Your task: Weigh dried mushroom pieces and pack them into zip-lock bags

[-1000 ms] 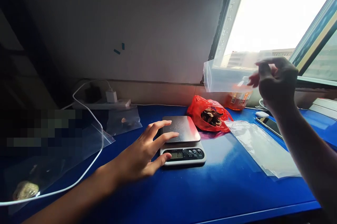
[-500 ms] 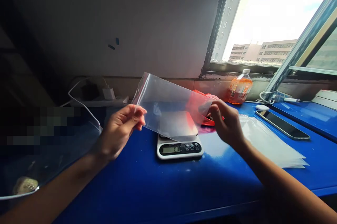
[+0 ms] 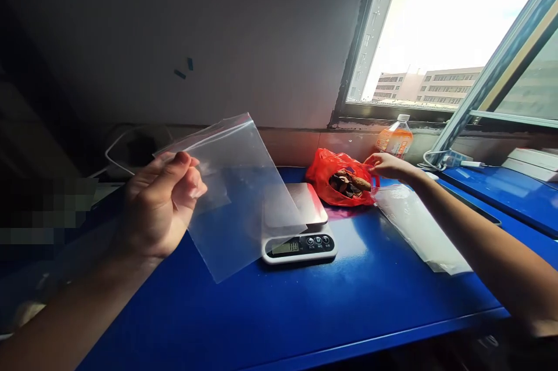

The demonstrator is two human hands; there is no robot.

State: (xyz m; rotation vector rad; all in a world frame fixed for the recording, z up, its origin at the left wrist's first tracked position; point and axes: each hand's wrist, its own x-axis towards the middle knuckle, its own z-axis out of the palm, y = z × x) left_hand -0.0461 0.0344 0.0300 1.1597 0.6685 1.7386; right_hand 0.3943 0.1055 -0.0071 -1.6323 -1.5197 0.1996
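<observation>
My left hand (image 3: 163,199) is closed on the upper left edge of a clear zip-lock bag (image 3: 244,196). The bag hangs flat and tilted, its lower right corner in front of the kitchen scale (image 3: 300,248). Nothing rests on the scale's metal plate, and its display looks like 0.0. Behind it sits an open red plastic bag (image 3: 320,176) holding dark, dried brownish pieces (image 3: 346,185). At that bag's right rim is my right hand (image 3: 387,166), fingers pinched on the red plastic.
A stack of clear plastic bags (image 3: 418,231) lies under my right forearm. A phone (image 3: 488,217) is partly hidden behind that arm. An orange drink bottle (image 3: 396,137) stands by the window. Everything sits on a blue table (image 3: 349,307).
My right hand let go of the zip-lock bag and moved right to the red bag's rim. My left hand moved left and up with the zip-lock bag, which now hangs down.
</observation>
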